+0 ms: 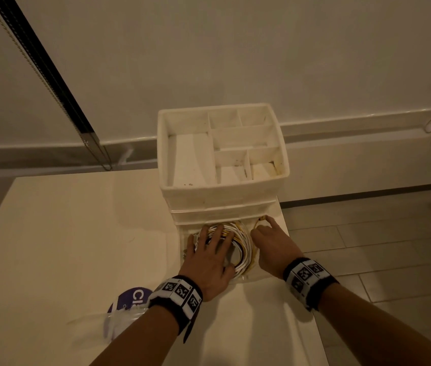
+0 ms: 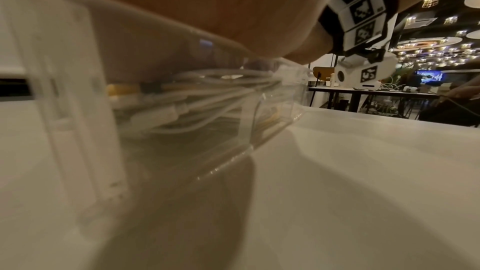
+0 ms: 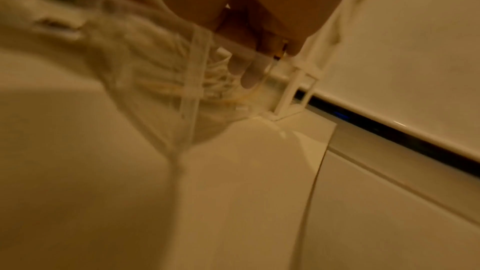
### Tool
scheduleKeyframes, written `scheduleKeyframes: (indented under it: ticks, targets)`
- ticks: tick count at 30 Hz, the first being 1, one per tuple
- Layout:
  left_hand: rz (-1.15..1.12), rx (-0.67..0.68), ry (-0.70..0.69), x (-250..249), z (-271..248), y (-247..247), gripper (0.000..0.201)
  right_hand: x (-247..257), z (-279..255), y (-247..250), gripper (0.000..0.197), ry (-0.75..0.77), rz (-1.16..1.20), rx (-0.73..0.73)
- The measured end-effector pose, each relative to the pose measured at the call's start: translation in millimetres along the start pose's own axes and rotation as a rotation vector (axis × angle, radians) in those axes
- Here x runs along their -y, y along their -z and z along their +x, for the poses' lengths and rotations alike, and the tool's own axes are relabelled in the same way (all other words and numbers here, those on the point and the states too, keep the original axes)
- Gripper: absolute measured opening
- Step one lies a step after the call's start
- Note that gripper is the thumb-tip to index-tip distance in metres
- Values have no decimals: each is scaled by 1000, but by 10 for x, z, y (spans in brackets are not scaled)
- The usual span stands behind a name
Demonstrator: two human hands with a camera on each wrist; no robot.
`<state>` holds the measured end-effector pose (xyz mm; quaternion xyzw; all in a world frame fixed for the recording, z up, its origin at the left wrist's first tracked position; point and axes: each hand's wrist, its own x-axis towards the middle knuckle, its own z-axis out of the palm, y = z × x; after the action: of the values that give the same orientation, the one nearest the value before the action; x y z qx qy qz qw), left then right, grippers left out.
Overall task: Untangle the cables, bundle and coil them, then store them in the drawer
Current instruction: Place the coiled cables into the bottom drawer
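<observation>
A coil of white and yellow cables (image 1: 243, 244) lies in the clear bottom drawer (image 1: 248, 278), which is pulled out of a white organizer. My left hand (image 1: 210, 244) lies flat on the coil with its fingers spread. Through the drawer's clear wall (image 2: 233, 151) the left wrist view shows the cables (image 2: 197, 98) under my palm (image 2: 207, 7). My right hand (image 1: 264, 229) reaches into the drawer's back right corner and pinches the loose yellow cable end (image 1: 261, 218). The right wrist view shows that end (image 3: 281, 50) between thumb and finger, beside the coil (image 3: 166, 87).
The organizer's top tray (image 1: 222, 143) has several open compartments and stands at the table's back right. A plastic bag with a purple label (image 1: 130, 307) lies near my left forearm. The table's right edge (image 1: 304, 299) runs close to the drawer, with tiled floor beyond.
</observation>
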<state>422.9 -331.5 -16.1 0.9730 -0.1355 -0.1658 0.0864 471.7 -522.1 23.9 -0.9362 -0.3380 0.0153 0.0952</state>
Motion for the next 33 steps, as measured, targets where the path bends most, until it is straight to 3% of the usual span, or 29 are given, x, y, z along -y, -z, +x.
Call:
scheduleKeyframes:
  ticks: [2, 5, 7, 10, 13, 15, 17, 18, 23, 24, 27, 29, 33]
  targets:
    - [-15, -2, -1, 15, 5, -11, 72, -10, -83, 8, 19, -124, 267, -359]
    - [-19, -4, -4, 23, 10, -19, 71, -34, -93, -7, 20, -485, 477, -613]
    - [-25, 0, -1, 30, 3, -19, 71, -66, 12, -17, 18, -773, 669, -625]
    - [-30, 1, 1, 36, -6, -6, 72, -141, 126, -2, 24, -855, 680, -564]
    - [-33, -10, 2, 34, -10, -15, 71, -309, 67, -11, 26, -1045, 687, -651]
    - [-28, -18, 4, 34, -14, -15, 70, -406, 13, -59, 27, -1192, 907, -575]
    - [-16, -22, 8, 26, -14, -12, 70, -406, -9, -85, 22, -1190, 1082, -487]
    - [-9, -23, 10, 21, -13, -8, 70, -380, -6, -81, 18, -1134, 1042, -478]
    - [33, -32, 3, 15, -24, -5, 71, -21, -1, 37, 26, -590, 516, -386]
    - [38, -36, 0, 16, -25, -1, 71, 24, 7, 17, 27, -559, 486, -338]
    - [35, -36, -9, 9, -45, 16, 72, 30, 106, -33, 6, -715, 551, -250]
    - [17, -60, -12, 8, -59, 34, 72, -33, 191, -74, 9, -771, 499, -242]
    - [-147, -284, -42, 56, -112, 80, 59, -130, 291, -106, 14, -845, 431, -346]
